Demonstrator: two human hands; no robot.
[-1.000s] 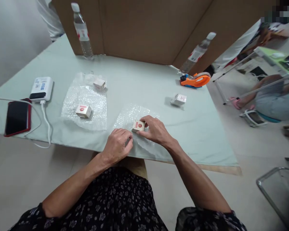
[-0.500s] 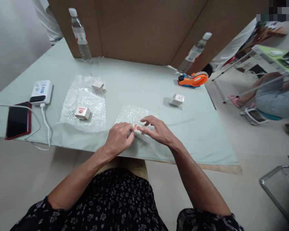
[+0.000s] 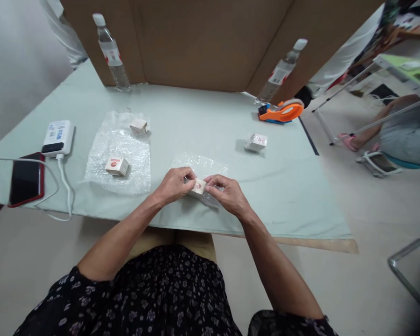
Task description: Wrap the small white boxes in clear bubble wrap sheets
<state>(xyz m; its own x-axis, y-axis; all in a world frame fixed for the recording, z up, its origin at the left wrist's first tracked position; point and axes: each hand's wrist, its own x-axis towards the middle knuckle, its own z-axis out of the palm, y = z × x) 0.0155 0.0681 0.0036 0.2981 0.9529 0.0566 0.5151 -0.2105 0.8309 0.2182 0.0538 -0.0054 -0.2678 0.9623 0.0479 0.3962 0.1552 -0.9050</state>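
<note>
Near the front edge of the pale green table [image 3: 203, 116], my left hand [image 3: 173, 185] and my right hand [image 3: 227, 195] pinch a small white box with a red mark [image 3: 198, 186] from either side. The box lies in a sheet of clear bubble wrap [image 3: 203, 167], whose near edge is folded up over it under my fingers. Both hands are closed on the box and wrap.
A second bubble wrap sheet [image 3: 124, 154] at left carries two small boxes [image 3: 116, 165] [image 3: 139, 125]. A wrapped box [image 3: 255, 141] lies to the right, with an orange tape dispenser [image 3: 283, 112] behind. Two water bottles [image 3: 109, 47] [image 3: 279, 71], a power bank [image 3: 58, 136] and a phone [image 3: 25, 178] also sit here.
The near edge of the bubble wrap has been folded over the box. My left hand has moved up from the wrap's edge to the box, and both hands have closed in on it.
</note>
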